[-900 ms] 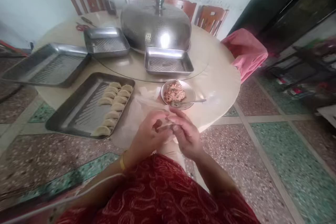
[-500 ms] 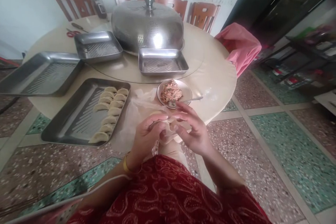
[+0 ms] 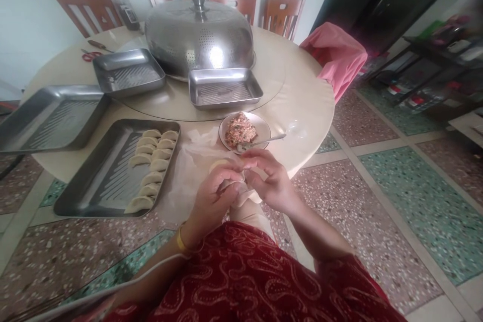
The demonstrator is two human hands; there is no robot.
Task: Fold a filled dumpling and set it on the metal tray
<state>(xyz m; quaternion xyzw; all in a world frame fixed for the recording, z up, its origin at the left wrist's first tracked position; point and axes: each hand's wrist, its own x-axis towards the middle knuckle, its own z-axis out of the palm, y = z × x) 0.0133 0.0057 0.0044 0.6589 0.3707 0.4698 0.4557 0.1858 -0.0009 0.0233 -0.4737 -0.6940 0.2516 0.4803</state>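
Between my two hands is a pale dumpling (image 3: 236,184), largely covered by the fingers. My left hand (image 3: 216,188) curls around its left side, thumb toward the top. From the right, my right hand (image 3: 269,178) pinches its edge between thumb and fingers. Just beyond my hands stands a plate (image 3: 264,126) with a mound of minced filling (image 3: 240,130) and a spoon (image 3: 266,141) resting in it. To the left, a metal tray (image 3: 90,181) holds several folded dumplings (image 3: 151,178) in two rows along its right side.
A large perforated steel dome lid (image 3: 199,35) stands at the table's middle. Around it are a small tray (image 3: 225,95), another tray (image 3: 128,73) and a larger tray (image 3: 56,118). Red scissors (image 3: 90,55) lie at the back left. Crumpled plastic sheeting (image 3: 188,171) lies beside my left hand.
My right hand's fingers have come in closer and now pinch the dumpling's edge. The whole view has shifted slightly, so the table things sit further left.
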